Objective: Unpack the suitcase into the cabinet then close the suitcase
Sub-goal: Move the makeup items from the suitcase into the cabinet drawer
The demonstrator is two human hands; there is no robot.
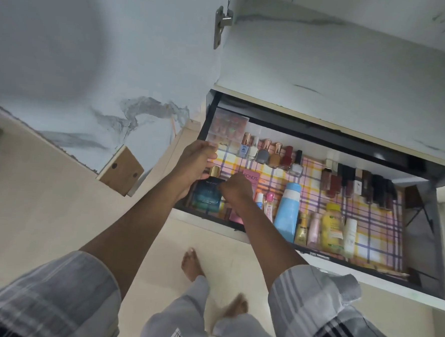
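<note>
Plaid liner, pink-yellow-purple, covers floor of open cabinet drawer [321, 145]. Left hand [196, 159] at drawer's left end, grip curled loosely around gold cap of blue perfume bottle [209, 191]; firm clamp or light touch, cannot tell. Right hand [234, 188] just beside left grip, fingers closed in fist, contents hidden. Pink Pond's box [251, 176] just behind right grip. Nail polish row [272, 151] beyond both grips; light blue bottle [287, 211] right of right grip. Suitcase out of view.
</note>
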